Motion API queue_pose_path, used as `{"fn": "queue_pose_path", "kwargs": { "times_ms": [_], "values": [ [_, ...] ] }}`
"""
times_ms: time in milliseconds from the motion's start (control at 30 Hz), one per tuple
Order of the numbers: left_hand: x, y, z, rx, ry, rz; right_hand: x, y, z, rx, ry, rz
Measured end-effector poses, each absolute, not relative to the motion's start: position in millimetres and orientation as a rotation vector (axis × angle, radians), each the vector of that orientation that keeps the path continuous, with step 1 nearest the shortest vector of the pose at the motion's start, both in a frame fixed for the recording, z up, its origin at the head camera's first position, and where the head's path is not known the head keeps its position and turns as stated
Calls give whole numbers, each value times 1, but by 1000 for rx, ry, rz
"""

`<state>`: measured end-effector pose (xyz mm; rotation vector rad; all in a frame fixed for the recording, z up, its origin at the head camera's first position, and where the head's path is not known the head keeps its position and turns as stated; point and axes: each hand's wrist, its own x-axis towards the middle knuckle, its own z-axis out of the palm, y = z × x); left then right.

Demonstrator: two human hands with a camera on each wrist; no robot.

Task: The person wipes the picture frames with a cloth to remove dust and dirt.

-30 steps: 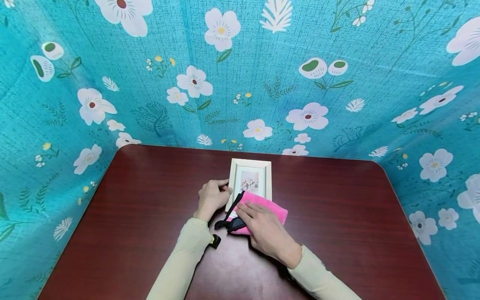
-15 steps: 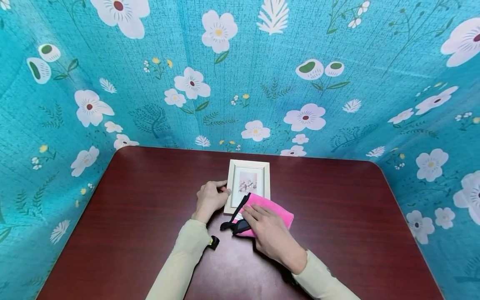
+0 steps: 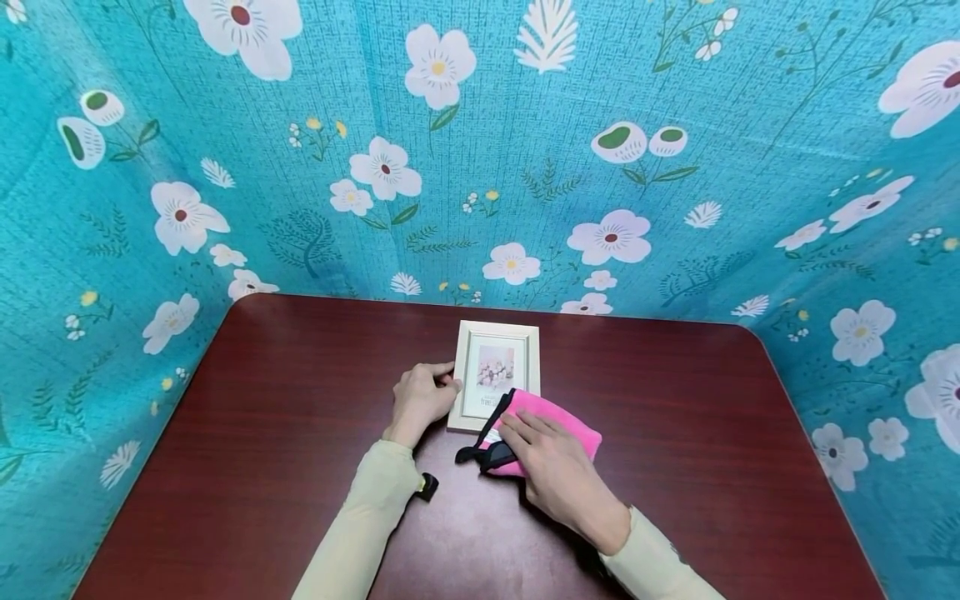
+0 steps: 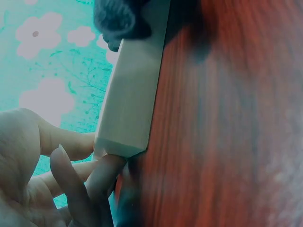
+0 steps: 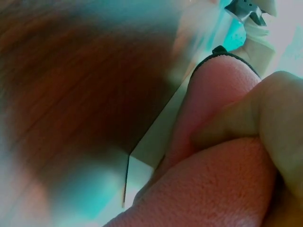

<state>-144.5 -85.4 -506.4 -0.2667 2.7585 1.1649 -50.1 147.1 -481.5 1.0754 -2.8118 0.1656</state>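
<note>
A pale picture frame (image 3: 496, 367) with a pink blossom print lies on the brown table. My left hand (image 3: 422, 402) pinches its left edge, thumb and fingers at the frame's corner (image 4: 128, 94) in the left wrist view. My right hand (image 3: 562, 479) holds a pink cleaning cloth (image 3: 573, 421) with black edging over the frame's lower right part. Fingers lie along the top of the cloth, while in the right wrist view the thumb (image 5: 232, 120) presses into a fold of the plush fabric (image 5: 213, 184). Cloth and hand hide the frame's lower right corner.
The dark reddish-brown table (image 3: 300, 358) extends around the frame on all sides. A turquoise floral curtain (image 3: 480, 167) hangs behind the table and at both sides. A small black device (image 3: 427, 487) sits at my left wrist.
My right hand has slid the cloth right and slightly toward me, baring more of the print and some lettering beneath it. My left hand keeps its grip on the frame's edge.
</note>
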Motion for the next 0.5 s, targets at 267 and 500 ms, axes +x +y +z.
{"fn": "queue_pose_path", "kwargs": {
  "times_ms": [267, 500],
  "values": [
    [-143, -86, -506, -286, 2751, 1168, -49, 159, -481, 1014, -2855, 209],
    [-143, -84, -504, -308, 2747, 1164, -44, 167, -482, 972, -2812, 186]
  ]
}}
